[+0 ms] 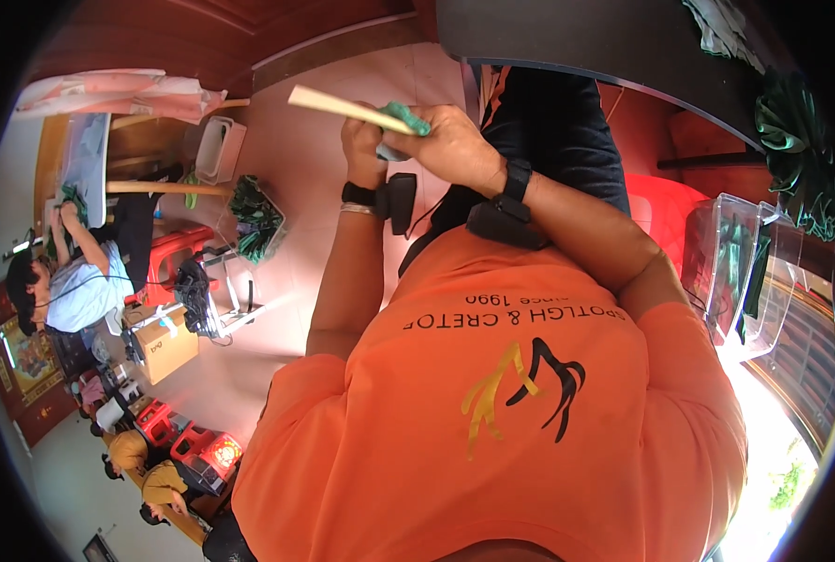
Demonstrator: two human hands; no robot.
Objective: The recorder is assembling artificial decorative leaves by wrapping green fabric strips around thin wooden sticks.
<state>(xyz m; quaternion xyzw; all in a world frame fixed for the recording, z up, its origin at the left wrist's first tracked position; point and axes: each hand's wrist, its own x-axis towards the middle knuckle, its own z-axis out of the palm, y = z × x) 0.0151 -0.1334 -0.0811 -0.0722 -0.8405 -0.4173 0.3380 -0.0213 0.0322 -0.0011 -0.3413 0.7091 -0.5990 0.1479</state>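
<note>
Pale strip (336, 104): straight, flat-faced, smooth, apparently wood or stiff card; located between the two hands, its outer end projecting beyond the left. Right hand (455, 147): fingers closed narrowly on the strip's inner end, together with crumpled green cloth (404, 114) — soft, creased, lying against the strip. Left hand (361, 140): beneath the strip, fingers curled and partly hidden; grip cannot be determined. Right of the strip: a dark, smooth tabletop (567, 42) with a rounded corner and, farther right, a clear rigid plastic bin (711, 253).
</note>
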